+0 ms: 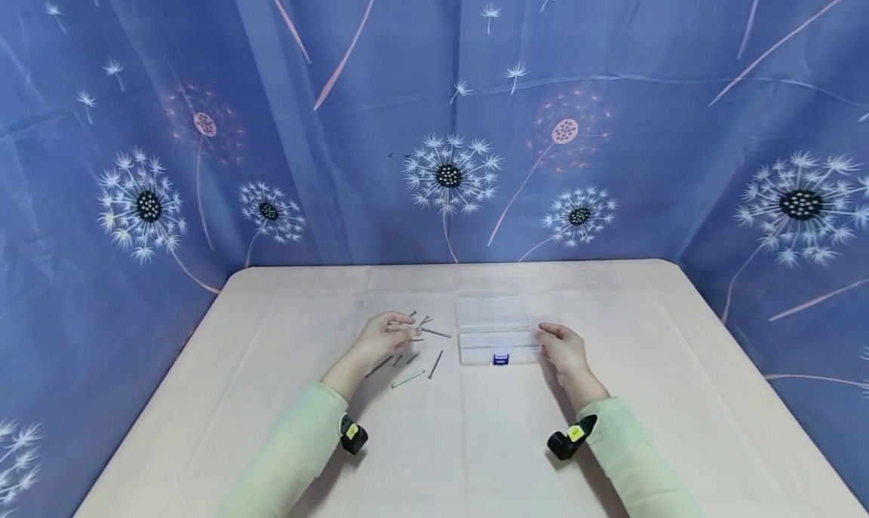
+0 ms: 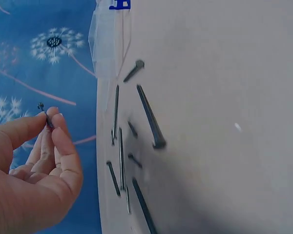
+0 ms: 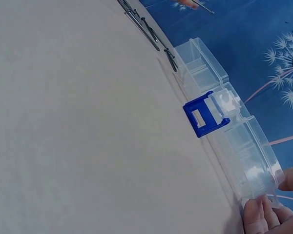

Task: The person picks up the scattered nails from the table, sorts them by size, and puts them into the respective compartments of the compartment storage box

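My left hand (image 1: 385, 338) pinches a small nail (image 2: 42, 107) between thumb and fingertips, raised above the table. Below and around it, several loose metal nails of different lengths lie scattered; one long nail (image 2: 149, 114) shows clearly in the left wrist view. To their right stands a clear plastic box (image 1: 498, 349) with its lid (image 1: 492, 314) folded back and a blue latch (image 3: 205, 117) at the front. My right hand (image 1: 565, 354) grips the box's right end, thumb on the upper edge and fingers against its side.
A pale cloth covers the table (image 1: 468, 442). Behind it and along both sides hangs a blue curtain (image 1: 366, 179) printed with dandelions. Each wrist carries a small black camera (image 1: 354, 436).
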Tool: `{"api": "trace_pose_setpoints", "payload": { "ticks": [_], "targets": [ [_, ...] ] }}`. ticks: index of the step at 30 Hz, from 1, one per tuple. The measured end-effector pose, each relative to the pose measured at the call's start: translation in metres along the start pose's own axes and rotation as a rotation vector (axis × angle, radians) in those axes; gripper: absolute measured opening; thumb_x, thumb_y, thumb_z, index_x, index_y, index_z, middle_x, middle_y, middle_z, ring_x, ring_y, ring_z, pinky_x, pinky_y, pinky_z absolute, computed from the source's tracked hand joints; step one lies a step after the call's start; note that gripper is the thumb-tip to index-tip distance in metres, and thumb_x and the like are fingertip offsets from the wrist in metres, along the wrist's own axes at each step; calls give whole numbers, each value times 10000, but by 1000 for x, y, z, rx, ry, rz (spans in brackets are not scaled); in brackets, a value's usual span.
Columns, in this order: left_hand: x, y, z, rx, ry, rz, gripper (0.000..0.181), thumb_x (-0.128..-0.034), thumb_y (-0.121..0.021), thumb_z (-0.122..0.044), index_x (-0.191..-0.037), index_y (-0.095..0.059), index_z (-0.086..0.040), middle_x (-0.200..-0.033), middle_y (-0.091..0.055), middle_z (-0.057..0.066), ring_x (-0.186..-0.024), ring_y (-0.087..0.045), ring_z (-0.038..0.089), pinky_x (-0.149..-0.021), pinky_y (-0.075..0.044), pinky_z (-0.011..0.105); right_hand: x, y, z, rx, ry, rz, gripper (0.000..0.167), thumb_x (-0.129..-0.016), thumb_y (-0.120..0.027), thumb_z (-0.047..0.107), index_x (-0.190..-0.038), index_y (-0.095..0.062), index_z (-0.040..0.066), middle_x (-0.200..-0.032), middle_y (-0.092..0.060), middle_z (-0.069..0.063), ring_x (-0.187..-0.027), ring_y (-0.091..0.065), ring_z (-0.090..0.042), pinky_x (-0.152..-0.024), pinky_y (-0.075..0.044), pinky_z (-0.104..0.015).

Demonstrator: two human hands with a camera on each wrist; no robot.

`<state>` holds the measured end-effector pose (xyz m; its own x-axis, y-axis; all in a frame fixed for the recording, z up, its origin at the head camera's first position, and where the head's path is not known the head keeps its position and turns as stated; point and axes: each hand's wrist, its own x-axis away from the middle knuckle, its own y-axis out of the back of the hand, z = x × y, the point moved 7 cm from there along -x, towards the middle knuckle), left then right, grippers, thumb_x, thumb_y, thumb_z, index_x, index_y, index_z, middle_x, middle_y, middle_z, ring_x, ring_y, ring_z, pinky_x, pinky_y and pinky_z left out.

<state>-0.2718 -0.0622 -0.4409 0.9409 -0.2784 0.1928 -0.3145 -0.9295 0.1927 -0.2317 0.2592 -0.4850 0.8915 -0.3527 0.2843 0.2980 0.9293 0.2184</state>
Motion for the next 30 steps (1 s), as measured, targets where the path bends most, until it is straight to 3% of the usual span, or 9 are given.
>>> {"api": "trace_pose_setpoints", "payload": {
  "ticks": [3,9,16,19,24,30],
  "targets": [
    [-3,-11,-7,-38,9,7,300,-905,-591,-36,-1189,-552,54,-1079,-675,203,-658,-520,106,-712,-505,294,0,0,-1,6,-1,-8,428,-921,-513,111,-1310,-485,-65,-1270,-516,-227,-825,-507,-76,-653,-441,-113],
    [-23,-29,-6,-71,9,9,245,-880,-640,-63,-1115,-609,-1,-965,-680,81,-806,-626,123,-796,-549,335,0,2,-3,5,10,-28,416,-917,-521,114,-1294,-507,-61,-1189,-569,-186,-778,-509,-56,-650,-448,-120],
    [-34,-52,-22,-167,-113,78,214,-888,-585,-15,-1092,-593,50,-947,-659,134,-849,-640,206,-780,-552,319,1,2,1,-29,55,-57,385,-905,-542,80,-1253,-533,-84,-887,-609,-7,-674,-500,-39,-615,-446,-135],
    [-38,-62,-29,-219,-171,102,183,-894,-579,-6,-1066,-599,54,-955,-664,153,-865,-646,243,-760,-551,300,1,1,1,-34,64,-60,378,-895,-549,60,-1243,-534,-89,-911,-628,-37,-670,-503,-29,-609,-445,-135],
    [-45,-77,-39,-350,-264,85,120,-888,-606,-7,-1004,-626,18,-927,-669,128,-853,-632,222,-721,-532,247,0,-1,0,-17,56,-57,373,-895,-561,67,-1238,-536,-78,-999,-629,-108,-695,-511,-27,-612,-446,-137],
    [-50,-92,-40,-470,-300,87,97,-886,-607,1,-980,-629,1,-916,-668,101,-861,-613,191,-765,-518,248,-1,0,-2,17,40,-49,354,-909,-558,75,-1235,-541,-60,-1069,-611,-145,-758,-517,-47,-631,-447,-133]
  ]
}}
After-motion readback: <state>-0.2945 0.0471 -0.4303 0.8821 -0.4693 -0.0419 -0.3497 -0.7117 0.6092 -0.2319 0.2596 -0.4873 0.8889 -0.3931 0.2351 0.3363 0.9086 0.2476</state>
